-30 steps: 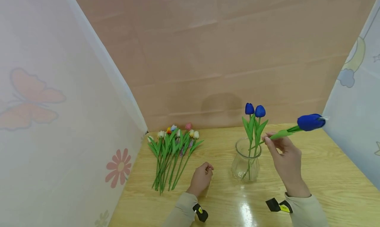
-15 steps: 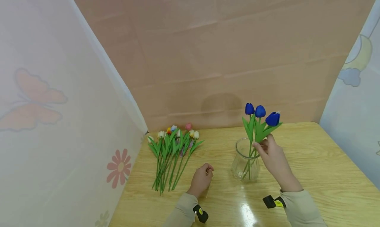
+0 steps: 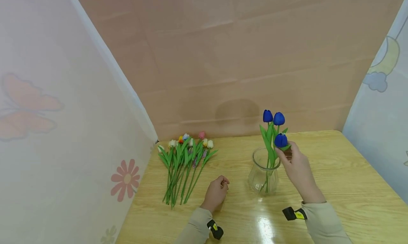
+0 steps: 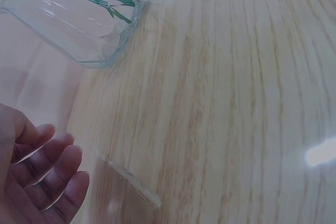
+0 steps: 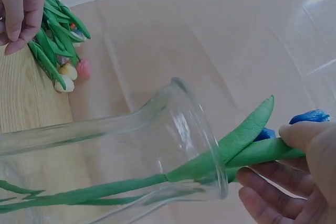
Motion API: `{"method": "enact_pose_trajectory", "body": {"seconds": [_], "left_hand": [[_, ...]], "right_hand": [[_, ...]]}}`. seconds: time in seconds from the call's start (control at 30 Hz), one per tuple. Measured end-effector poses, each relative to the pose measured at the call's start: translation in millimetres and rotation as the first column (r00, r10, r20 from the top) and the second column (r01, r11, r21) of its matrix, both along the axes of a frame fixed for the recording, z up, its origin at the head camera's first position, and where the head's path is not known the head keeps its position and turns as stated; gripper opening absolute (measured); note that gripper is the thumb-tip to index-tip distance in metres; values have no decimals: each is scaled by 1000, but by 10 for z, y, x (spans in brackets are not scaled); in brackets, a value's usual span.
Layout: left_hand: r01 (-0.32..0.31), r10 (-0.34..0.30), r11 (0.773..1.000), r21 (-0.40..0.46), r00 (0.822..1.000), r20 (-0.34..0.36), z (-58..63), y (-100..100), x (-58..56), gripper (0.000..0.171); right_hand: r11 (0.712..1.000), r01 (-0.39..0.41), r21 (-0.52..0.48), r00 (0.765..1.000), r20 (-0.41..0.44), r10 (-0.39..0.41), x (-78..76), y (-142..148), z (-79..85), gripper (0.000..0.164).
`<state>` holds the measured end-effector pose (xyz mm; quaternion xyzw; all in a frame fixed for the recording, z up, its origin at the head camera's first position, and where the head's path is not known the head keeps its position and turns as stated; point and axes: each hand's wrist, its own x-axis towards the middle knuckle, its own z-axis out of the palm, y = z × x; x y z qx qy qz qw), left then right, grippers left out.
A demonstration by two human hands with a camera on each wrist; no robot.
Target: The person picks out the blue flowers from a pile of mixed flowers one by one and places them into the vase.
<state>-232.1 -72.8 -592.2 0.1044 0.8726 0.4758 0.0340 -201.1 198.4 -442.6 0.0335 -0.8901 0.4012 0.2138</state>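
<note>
A glass vase stands right of the table's middle. Two blue tulips rise upright from it, their stems crossing inside. My right hand pinches a third blue tulip near its bloom, at the vase's right rim. In the right wrist view, green leaves pass through the vase mouth, with thumb and fingers on the leaf outside. My left hand rests left of the vase, fingers loosely curled around nothing, as the left wrist view shows too.
A bundle of tulips in white, pink, orange and other colours lies on the wooden table at the left. A thin pale strip lies beside the left hand. Printed curtains flank the table; a brown sheet hangs behind.
My right hand has swung the third blue tulip from nearly level on the right over to the vase, then lowered it, its bloom dropping below the other two. The left hand has stayed put.
</note>
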Motion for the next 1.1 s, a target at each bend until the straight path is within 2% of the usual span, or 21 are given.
{"method": "enact_pose_trajectory", "body": {"seconds": [0.17, 0.27, 0.37, 0.5, 0.6, 0.67, 0.83, 0.93, 1.1], "left_hand": [[-6, 6, 1000, -1, 1000, -5, 9, -16, 2, 20], [-13, 13, 1000, -13, 1000, -13, 21, -28, 2, 20], [-23, 22, 999, -34, 999, -23, 34, -37, -1, 19], [-30, 29, 999, -44, 999, -29, 60, -45, 3, 18], [-26, 25, 999, -42, 999, -34, 58, -49, 7, 18], [-24, 23, 999, -44, 999, -30, 48, -50, 8, 18], [-22, 21, 998, -52, 1000, -19, 27, -50, 16, 18], [-25, 23, 998, -58, 999, -25, 17, -54, 23, 18], [-36, 34, 998, -53, 999, -34, 13, -65, 30, 19]], "right_hand": [[996, 52, -73, 999, -11, -53, 72, 88, -21, 67], [991, 46, -126, 999, -12, -48, 119, 150, -87, 82], [986, -27, -167, 999, -36, 21, 128, 203, -227, 97], [967, -174, -188, 985, -25, 173, 69, 234, -494, 111], [948, -252, -195, 964, 34, 263, -21, 224, -723, 115], [938, -277, -207, 949, 97, 301, -83, 203, -866, 116], [936, -283, -211, 904, 266, 333, -176, 142, -1153, 117], [935, -281, -217, 894, 294, 338, -214, 121, -1271, 116], [925, -297, -236, 898, 261, 354, -262, 78, -1345, 112]]}}
